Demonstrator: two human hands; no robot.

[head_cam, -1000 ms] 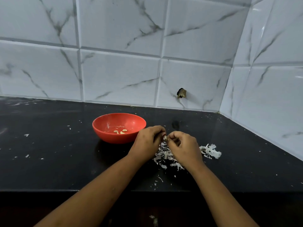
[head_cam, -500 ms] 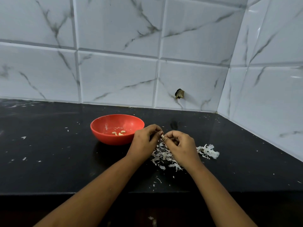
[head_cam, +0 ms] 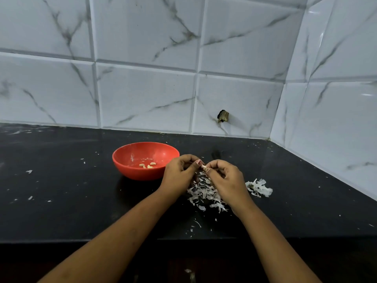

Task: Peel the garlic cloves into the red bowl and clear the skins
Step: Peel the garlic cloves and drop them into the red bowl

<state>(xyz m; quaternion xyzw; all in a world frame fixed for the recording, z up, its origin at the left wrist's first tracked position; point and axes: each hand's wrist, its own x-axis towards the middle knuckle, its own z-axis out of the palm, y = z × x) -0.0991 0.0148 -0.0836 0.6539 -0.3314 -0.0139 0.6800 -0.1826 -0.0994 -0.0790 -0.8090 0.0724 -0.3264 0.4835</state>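
A small garlic clove point(head_cam: 203, 166) is pinched between the fingertips of my left hand point(head_cam: 180, 174) and my right hand point(head_cam: 226, 180), just above the black counter. Under both hands lies a heap of white garlic skins point(head_cam: 204, 194). The red bowl point(head_cam: 126, 160) stands just left of my left hand and holds a few peeled cloves point(head_cam: 147, 165). A second clump of skins point(head_cam: 259, 187) lies right of my right hand.
The black counter point(head_cam: 61, 190) carries scattered skin flecks. White marble-pattern tiles form the back wall and the right wall, meeting in a corner at the far right. A dark hole point(head_cam: 223, 116) marks the back wall. The counter's front edge runs below my forearms.
Both hands stay together on the clove above the skin heap, with only small finger movement. The camera view has shifted slightly.
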